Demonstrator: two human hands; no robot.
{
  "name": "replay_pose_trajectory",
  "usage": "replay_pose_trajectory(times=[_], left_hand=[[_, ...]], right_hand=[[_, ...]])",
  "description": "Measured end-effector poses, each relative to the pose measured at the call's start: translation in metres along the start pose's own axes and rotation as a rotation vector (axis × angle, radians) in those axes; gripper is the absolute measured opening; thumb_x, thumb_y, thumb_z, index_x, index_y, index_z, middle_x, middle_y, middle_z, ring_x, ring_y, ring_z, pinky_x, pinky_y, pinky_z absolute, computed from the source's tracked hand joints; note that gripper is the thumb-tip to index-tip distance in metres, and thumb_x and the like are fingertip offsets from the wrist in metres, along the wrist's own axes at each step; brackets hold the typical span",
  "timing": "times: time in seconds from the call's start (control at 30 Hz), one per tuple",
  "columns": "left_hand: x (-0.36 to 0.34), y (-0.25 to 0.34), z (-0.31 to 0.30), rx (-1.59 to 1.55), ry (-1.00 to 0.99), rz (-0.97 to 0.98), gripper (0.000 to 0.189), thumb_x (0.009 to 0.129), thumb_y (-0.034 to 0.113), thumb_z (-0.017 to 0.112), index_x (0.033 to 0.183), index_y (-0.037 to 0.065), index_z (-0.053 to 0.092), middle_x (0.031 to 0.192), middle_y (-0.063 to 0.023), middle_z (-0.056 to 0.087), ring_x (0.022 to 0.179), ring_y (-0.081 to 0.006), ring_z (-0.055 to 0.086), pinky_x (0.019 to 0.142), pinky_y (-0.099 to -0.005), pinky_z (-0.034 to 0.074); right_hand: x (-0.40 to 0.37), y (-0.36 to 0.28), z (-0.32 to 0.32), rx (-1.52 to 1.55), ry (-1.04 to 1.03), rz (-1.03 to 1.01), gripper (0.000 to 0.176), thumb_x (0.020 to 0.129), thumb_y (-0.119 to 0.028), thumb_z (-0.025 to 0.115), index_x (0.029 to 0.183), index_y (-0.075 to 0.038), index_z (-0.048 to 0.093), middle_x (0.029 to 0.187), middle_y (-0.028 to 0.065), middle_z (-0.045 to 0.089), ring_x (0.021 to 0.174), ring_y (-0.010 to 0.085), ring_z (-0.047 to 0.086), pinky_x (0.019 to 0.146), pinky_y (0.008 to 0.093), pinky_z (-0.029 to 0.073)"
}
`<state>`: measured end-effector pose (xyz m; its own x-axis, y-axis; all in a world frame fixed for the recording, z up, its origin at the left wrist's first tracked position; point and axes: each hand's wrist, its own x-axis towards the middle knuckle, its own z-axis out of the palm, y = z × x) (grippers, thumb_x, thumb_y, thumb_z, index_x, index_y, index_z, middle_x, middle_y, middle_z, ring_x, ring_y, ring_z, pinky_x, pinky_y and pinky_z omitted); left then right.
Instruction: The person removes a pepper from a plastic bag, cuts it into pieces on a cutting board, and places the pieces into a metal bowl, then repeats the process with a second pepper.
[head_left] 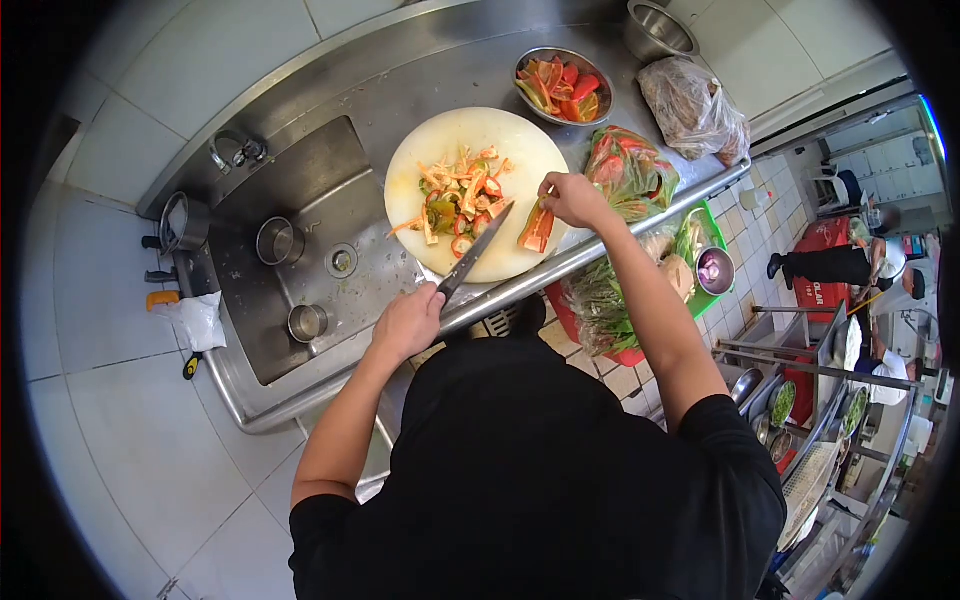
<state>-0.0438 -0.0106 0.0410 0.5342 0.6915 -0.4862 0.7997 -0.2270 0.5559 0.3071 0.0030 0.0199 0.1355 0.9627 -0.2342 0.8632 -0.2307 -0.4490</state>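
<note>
My left hand is closed around the handle of a kitchen knife. Its dark blade points up and to the right over a round white cutting board. With bent fingers, my right hand pinches the upper end of a red-orange bell pepper piece at the board's right side. The knife tip is just left of that piece. A heap of pepper cores and trimmings with pale ribs lies mid-board.
A metal bowl of pepper pieces stands behind the board, with a bag of peppers and another plastic bag to the right. A sink holding small metal pots is on the left. Below the counter edge sit leafy greens. Other people are at far right.
</note>
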Motion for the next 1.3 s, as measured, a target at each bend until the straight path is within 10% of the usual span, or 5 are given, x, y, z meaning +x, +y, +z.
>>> replay_pose_trajectory(times=[0.2,0.47,0.73,1.3], left_hand=[[-0.003,-0.017,0.034,-0.062,-0.044,0.098,0.032,0.101,0.033,0.046,0.094,0.003,0.055,0.087,-0.0263,0.064,0.088,-0.0463,0.062,0.077,-0.0534,0.047],[-0.006,-0.016,0.045,-0.056,-0.106,-0.01,0.031,0.102,0.031,0.044,0.097,0.002,0.053,0.089,-0.0279,0.063,0.091,-0.0487,0.06,0.08,-0.0544,0.046],[0.003,0.011,0.026,-0.136,-0.274,-0.06,0.032,0.104,0.028,0.039,0.098,0.001,0.055,0.066,-0.0188,0.064,0.048,-0.0313,0.062,0.057,-0.0453,0.052],[0.032,-0.024,0.052,-0.626,-0.481,-0.14,0.03,0.108,0.034,0.035,0.11,0.01,0.052,0.058,-0.006,0.055,0.035,-0.0115,0.045,0.033,-0.0259,0.038]], right_hand=[[-0.011,0.009,0.031,0.105,0.042,0.057,0.028,0.084,-0.022,0.068,0.105,-0.005,0.07,0.093,0.0193,0.072,0.088,0.0349,0.069,0.083,0.0413,0.055],[-0.044,0.025,0.068,-0.056,0.108,-0.216,0.056,0.094,-0.024,0.054,0.148,-0.013,0.043,0.158,0.0094,0.035,0.143,0.0395,0.031,0.114,0.0524,0.029],[-0.05,0.012,0.069,-0.113,0.085,-0.141,0.058,0.098,-0.031,0.046,0.15,-0.009,0.037,0.159,0.0079,0.033,0.144,0.0384,0.029,0.117,0.0563,0.02],[-0.057,0.022,0.085,-0.261,0.103,-0.149,0.067,0.1,-0.03,0.037,0.157,-0.006,0.013,0.165,0.0102,0.014,0.152,0.0346,0.007,0.119,0.0602,0.005]])
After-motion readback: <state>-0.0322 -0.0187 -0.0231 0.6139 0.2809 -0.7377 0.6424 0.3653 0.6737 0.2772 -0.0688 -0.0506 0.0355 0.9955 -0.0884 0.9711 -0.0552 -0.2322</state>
